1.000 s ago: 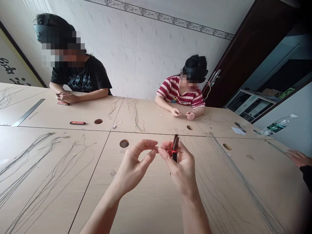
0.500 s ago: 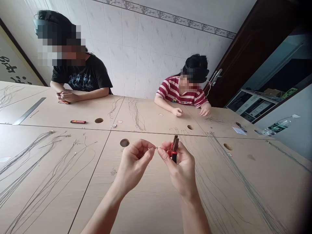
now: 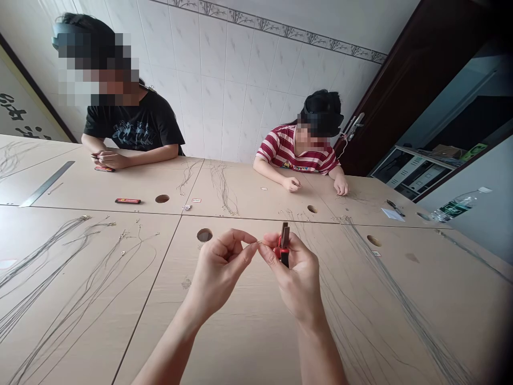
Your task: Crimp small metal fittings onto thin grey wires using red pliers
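Observation:
In front of me, above the table, my left hand [image 3: 224, 262] is closed, its thumb and index finger pinching a tiny thing too small to name. The thumb and a finger of my right hand [image 3: 298, 272] pinch at the same spot, so the fingertips of both hands meet or nearly meet. Tucked in my right hand is a pair of pliers [image 3: 285, 235] with red and black handles, jaws pointing up. My fingers cover part of the handles. Bundles of thin grey cords [image 3: 404, 299] lie right of my hands, and more cords [image 3: 86, 278] to the left.
Across the wooden table [image 3: 240, 342] sit a person in a black shirt [image 3: 136, 123] and a person in a striped shirt [image 3: 298, 147]. Also on it are a metal ruler [image 3: 48, 183], a red-and-black packet [image 3: 127, 201], a plastic bottle [image 3: 460, 205] and round holes [image 3: 204, 235].
My fingertips have drawn slightly closer together, and the pliers have shifted a little left with my right hand. The striped-shirt person's hand at the right has lowered onto the table.

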Demonstrator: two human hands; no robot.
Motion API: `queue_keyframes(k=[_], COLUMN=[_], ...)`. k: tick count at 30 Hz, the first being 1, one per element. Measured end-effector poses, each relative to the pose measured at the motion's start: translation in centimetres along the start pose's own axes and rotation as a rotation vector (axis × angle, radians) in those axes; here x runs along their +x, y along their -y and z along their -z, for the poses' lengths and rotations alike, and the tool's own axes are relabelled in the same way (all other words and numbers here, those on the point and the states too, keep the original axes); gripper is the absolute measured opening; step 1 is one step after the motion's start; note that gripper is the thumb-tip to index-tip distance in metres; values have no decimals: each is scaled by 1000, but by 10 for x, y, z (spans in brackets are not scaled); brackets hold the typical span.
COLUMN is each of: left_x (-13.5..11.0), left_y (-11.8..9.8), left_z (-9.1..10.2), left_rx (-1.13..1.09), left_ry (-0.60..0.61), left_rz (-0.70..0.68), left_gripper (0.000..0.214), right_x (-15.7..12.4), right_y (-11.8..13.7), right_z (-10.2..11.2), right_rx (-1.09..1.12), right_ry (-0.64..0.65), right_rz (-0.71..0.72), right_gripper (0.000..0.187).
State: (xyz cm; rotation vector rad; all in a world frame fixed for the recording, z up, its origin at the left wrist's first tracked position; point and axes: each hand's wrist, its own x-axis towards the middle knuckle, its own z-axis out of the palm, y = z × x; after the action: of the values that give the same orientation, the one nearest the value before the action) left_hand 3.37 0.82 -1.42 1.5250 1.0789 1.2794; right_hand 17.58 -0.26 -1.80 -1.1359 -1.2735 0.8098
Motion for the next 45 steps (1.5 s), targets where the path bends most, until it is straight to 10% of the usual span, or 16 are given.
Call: queue_keyframes(k=[45], left_x=[5], left_y=[-1], left_z=[7], left_rx=[-110], left_ry=[140], left_rz=[56], left_gripper=[27], right_x=[4], right_y=[-4], right_z=[5], right_rx=[-34], right_ry=[88], right_rz=[175], right_gripper=[6])
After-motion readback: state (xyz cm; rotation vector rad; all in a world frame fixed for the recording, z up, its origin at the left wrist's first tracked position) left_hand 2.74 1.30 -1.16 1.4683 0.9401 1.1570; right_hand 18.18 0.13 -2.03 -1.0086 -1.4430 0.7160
